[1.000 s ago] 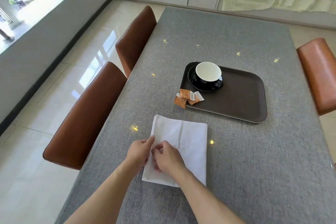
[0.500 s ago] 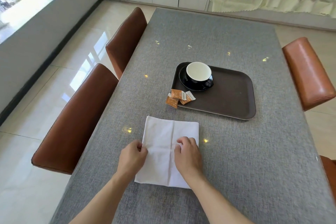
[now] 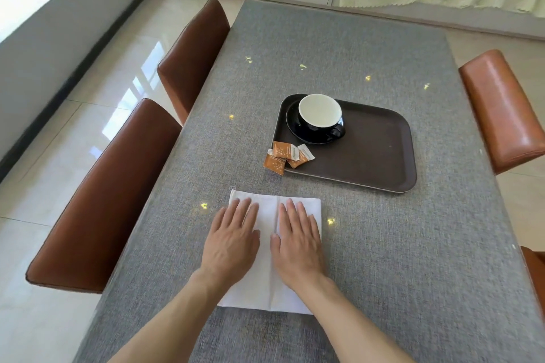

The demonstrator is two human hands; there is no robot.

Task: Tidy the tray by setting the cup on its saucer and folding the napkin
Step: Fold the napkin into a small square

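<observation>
A white napkin point(image 3: 269, 283) lies flat on the grey table, near the front, with a crease down its middle. My left hand point(image 3: 231, 240) rests palm down on its left half, fingers spread. My right hand point(image 3: 298, 240) presses flat on its right half in the same way. Farther back, a dark brown tray point(image 3: 380, 156) holds a black saucer point(image 3: 295, 130) in its left far corner. A black cup point(image 3: 320, 113) with a white inside stands upright on that saucer.
Three orange sachets point(image 3: 284, 155) lie over the tray's near left edge, one partly on the table point(image 3: 339, 47). Two brown chairs point(image 3: 109, 194) stand along the left side, another point(image 3: 501, 109) on the right. A fourth chair edge point(image 3: 535, 271) shows at the right.
Both hands went from pinching the napkin's near part to lying flat and open on it, one on each half. The napkin now looks narrower, with its centre crease pressed down.
</observation>
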